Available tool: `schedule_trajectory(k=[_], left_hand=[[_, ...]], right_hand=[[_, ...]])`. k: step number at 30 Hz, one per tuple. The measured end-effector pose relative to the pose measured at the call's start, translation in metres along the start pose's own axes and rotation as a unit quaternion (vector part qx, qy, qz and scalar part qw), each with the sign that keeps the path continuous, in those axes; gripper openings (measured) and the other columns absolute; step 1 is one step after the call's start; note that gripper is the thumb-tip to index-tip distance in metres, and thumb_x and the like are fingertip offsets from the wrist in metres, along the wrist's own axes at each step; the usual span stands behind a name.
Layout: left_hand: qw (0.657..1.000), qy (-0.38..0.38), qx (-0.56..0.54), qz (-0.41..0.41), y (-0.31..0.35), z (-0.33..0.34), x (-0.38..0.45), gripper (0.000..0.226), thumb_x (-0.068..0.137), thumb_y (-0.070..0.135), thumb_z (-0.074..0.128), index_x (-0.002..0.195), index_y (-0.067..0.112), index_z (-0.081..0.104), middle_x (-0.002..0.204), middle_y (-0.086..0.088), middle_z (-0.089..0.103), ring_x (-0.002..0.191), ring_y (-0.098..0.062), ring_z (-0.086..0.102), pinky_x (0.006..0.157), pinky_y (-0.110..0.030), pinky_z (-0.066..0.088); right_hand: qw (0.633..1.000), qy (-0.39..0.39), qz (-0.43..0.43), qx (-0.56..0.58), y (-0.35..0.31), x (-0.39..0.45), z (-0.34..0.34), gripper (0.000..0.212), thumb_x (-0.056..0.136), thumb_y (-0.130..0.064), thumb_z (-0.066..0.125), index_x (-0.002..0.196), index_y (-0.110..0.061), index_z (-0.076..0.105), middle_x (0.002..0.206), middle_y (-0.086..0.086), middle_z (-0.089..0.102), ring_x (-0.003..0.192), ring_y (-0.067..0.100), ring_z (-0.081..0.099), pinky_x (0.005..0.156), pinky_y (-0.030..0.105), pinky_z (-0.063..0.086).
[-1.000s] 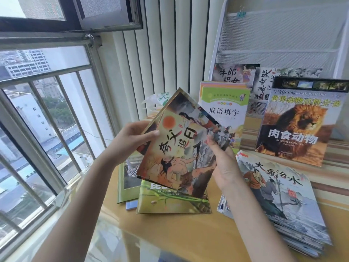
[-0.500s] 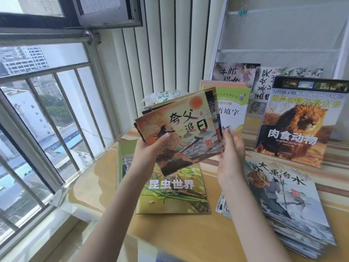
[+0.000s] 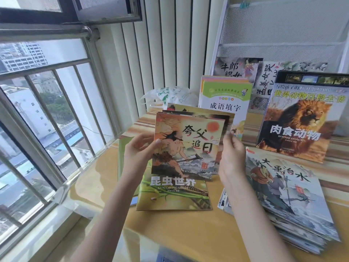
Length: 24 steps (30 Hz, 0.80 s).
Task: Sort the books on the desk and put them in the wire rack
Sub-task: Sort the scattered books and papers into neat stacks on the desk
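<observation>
barred window [image 3: 47, 110], vertical blinds [image 3: 160, 53], plastic bag [image 3: 170, 95]

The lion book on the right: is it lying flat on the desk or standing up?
Standing, tilted back. The lion book faces the camera with its bottom edge on the desk and its top against the wire rack.
</observation>
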<state>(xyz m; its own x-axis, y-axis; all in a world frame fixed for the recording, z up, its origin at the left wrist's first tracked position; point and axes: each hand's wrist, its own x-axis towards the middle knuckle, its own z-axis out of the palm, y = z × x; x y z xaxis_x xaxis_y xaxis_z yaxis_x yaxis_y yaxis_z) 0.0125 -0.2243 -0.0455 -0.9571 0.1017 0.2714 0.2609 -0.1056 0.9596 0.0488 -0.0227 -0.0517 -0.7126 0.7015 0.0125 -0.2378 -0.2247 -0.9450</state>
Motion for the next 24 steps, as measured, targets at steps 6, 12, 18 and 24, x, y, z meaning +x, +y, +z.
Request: schedule_trajectory(k=[6,12,18,24], left_hand=[[1.000,0.009,0.004,0.009,0.000,-0.001,-0.002,0.005,0.074,0.026,0.074,0.074,0.029,0.070,0.089,-0.011,0.074,0.086,-0.033,0.070,0.081,-0.059,0.054],[0.999,0.019,-0.027,-0.001,-0.006,-0.002,-0.005,0.010,0.071,0.022,0.079,0.072,0.022,0.069,0.088,-0.011,0.074,0.083,-0.027,0.069,0.078,-0.041,0.052],[0.984,-0.069,-0.135,-0.096,-0.007,-0.002,-0.008,0.047,0.085,0.038,0.062,0.123,0.009,0.063,0.116,-0.014,0.067,0.109,-0.032,0.060,0.086,-0.040,0.055],[0.981,-0.097,-0.100,-0.135,-0.001,0.009,-0.015,0.044,0.084,0.048,0.042,0.104,0.019,0.068,0.108,-0.014,0.072,0.104,-0.034,0.066,0.092,-0.054,0.050]], right_hand=[[0.999,-0.027,0.023,0.024,-0.001,-0.003,-0.003,0.031,0.093,-0.042,0.052,0.117,-0.024,0.057,0.106,-0.019,0.056,0.097,0.000,0.051,0.091,0.026,0.036],[0.997,-0.073,-0.034,0.014,-0.001,-0.008,-0.002,0.016,0.088,-0.028,0.062,0.092,-0.016,0.053,0.088,-0.011,0.060,0.081,-0.002,0.056,0.074,0.017,0.039],[0.996,-0.073,0.017,0.056,0.003,-0.005,-0.004,0.016,0.092,-0.032,0.055,0.085,-0.021,0.065,0.106,-0.006,0.065,0.116,0.018,0.054,0.099,0.048,0.043],[0.997,-0.066,0.007,0.038,0.002,-0.007,-0.001,0.022,0.093,-0.034,0.053,0.082,-0.019,0.064,0.096,0.021,0.060,0.093,0.028,0.055,0.095,0.054,0.044]])
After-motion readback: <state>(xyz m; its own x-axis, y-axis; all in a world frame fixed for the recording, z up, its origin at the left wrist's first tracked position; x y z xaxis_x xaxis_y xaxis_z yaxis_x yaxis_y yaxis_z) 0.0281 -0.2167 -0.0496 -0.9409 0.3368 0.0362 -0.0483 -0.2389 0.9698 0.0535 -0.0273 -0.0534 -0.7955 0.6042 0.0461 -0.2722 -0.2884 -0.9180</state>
